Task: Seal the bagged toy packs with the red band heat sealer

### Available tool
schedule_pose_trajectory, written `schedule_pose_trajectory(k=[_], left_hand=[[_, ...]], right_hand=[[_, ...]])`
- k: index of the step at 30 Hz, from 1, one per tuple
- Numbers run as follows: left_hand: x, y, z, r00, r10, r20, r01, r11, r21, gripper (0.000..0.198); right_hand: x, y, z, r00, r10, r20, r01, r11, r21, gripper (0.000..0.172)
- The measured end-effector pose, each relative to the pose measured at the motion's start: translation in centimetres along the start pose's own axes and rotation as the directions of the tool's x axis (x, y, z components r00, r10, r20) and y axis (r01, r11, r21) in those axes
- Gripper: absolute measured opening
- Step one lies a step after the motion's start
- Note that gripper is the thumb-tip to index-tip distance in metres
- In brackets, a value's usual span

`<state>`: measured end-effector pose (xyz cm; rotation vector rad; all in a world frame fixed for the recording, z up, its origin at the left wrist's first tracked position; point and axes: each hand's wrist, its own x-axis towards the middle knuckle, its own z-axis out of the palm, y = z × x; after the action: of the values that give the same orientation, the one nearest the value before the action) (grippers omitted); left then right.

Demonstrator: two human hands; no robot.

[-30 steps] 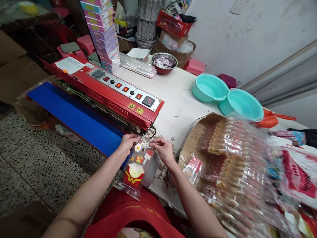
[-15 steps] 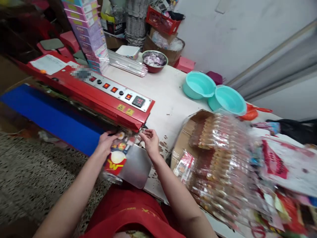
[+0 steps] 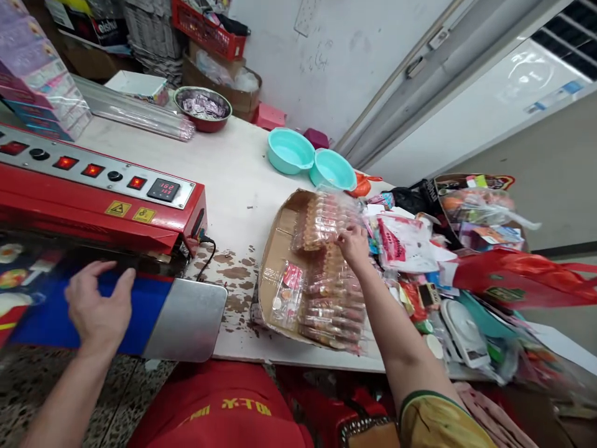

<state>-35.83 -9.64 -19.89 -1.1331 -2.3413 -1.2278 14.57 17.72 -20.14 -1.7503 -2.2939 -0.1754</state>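
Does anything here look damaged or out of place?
Yes: the white table has ragged brown patches between the red machine and the cardboard box, as if its surface had worn away.

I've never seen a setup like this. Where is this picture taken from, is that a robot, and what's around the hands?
No robot: these are a person's bare hands, seen by a camera worn on the head, looking forward and down. At left is a red machine with lit switches and a number display; a blue belt lies along its front. The left hand is open over the belt, holding nothing, near a blurred printed packet. The right hand is at clear plastic packets in a cardboard box on the white table; whether it grips one is unclear.
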Motion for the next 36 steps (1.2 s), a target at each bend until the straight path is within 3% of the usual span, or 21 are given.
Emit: schedule_pose_trajectory(k=[4,8,11,14,16,18,20,22,23,25,28,30,36], left_hand=[[-2.9,3.5,1.0,0.99,0.07,0.121,-0.06,0.995,-0.083,0.025],[-3.8,7.5,1.2,0.963,0.102,0.249,-0.038,0.967,-0.251,0.025],[-3.2,11.5,1.5,0.921,0.039,0.388,0.131,0.906,-0.403,0.03],[-1.9,15.7,2.0,0.802,0.037,0.597,0.378,0.742,-0.553,0.049],[-0.9,17.7,2.3,0.689,0.077,0.721,0.556,0.582,-0.593,0.06],[-0.1,18.6,2.5,0.559,0.078,0.826,0.727,0.434,-0.533,0.058],[0.2,18.1,2.6,0.454,0.016,0.891,0.841,0.323,-0.435,0.047],[-0.1,16.7,2.7,0.416,-0.074,0.906,0.889,0.244,-0.388,0.04],[-0.4,15.8,2.8,0.423,-0.119,0.898,0.894,0.219,-0.392,0.038],[-1.3,13.9,3.2,0.477,-0.204,0.855,0.873,0.224,-0.433,0.036],[-2.4,11.2,3.9,0.574,-0.318,0.755,0.812,0.339,-0.475,0.032],[-2.5,9.6,3.9,0.58,-0.364,0.729,0.809,0.365,-0.462,0.034],[-0.6,6.6,1.6,0.321,-0.298,0.899,0.937,0.237,-0.256,0.041]], right_hand=[[0.6,-1.2,-2.0,0.984,-0.161,-0.072,0.176,0.911,0.373,0.016],[-0.1,-4.9,-7.4,0.992,0.02,-0.126,0.076,0.697,0.713,0.016],[-1.1,-8.4,-11.3,0.987,0.113,-0.116,0.037,0.541,0.84,0.015],[-2.4,-12.6,-13.2,1.0,0.026,-0.017,0.006,0.39,0.921,0.013],[-3.5,-15.7,-13.1,0.992,-0.084,0.095,-0.065,0.308,0.949,0.013],[-4.6,-18.6,-12.1,0.96,-0.176,0.218,-0.174,0.235,0.956,0.015],[-5.5,-20.9,-10.6,0.926,-0.212,0.311,-0.278,0.171,0.945,0.018],[-6.1,-22.8,-8.9,0.906,-0.203,0.372,-0.353,0.127,0.927,0.021],[-6.3,-23.5,-8.1,0.898,-0.194,0.394,-0.378,0.116,0.918,0.022],[-6.6,-24.8,-6.5,0.881,-0.19,0.433,-0.419,0.111,0.901,0.025],[-6.7,-26.7,-4.5,0.84,-0.234,0.49,-0.473,0.129,0.872,0.029],[-6.7,-28.0,-3.6,0.816,-0.257,0.518,-0.501,0.134,0.855,0.031],[-6.7,-30.7,-2.4,0.792,-0.243,0.56,-0.553,0.102,0.827,0.032]])
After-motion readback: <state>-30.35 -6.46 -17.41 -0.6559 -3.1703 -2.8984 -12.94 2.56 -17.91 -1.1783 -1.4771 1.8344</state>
